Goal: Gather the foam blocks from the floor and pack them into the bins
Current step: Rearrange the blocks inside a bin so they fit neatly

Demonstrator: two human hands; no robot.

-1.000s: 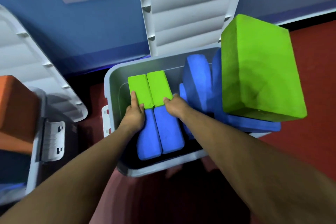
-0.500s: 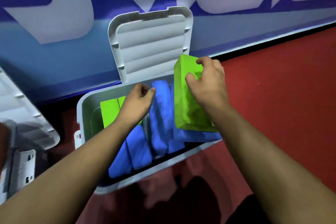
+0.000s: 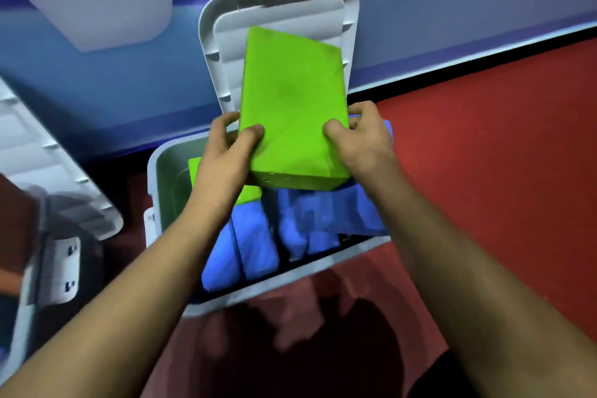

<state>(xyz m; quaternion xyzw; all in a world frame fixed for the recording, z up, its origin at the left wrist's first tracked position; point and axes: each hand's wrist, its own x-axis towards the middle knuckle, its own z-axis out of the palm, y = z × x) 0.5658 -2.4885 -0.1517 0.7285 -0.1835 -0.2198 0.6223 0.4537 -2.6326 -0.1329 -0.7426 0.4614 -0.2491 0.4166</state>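
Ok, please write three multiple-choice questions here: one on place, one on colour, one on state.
1. Where is the large green block? A. on the floor B. above the open bin C. deep inside the bin
2. What colour are the blocks at the bin's near end? A. blue B. orange C. yellow
3. How is the bin's lid? A. shut B. open, upright C. missing

B: left hand and right hand grip it over the bin. A: they show blue. B: the lid stands behind.
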